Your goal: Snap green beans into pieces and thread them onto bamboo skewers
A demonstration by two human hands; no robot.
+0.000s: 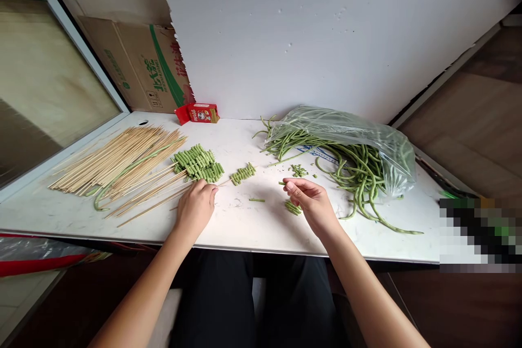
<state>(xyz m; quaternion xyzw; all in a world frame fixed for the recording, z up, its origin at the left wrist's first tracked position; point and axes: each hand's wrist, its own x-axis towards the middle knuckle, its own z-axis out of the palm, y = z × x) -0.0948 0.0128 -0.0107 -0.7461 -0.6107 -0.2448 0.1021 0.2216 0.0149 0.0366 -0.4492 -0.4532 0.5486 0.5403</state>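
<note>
My left hand (196,206) rests on the white table (244,223) with its fingers closed on the end of a bamboo skewer (223,181) that carries a row of cut green bean pieces (243,173). My right hand (309,201) hovers to the right, its fingers curled and pinched near a short bean piece (282,182). A small heap of cut bean pieces (292,207) lies under that hand. Finished bean skewers (198,163) lie stacked beside my left hand.
A pile of bare bamboo skewers (114,163) with one long bean across it lies at the left. A clear plastic bag (346,138) of long green beans sits at the right. A red carton (198,113) and a cardboard box (138,65) stand at the back.
</note>
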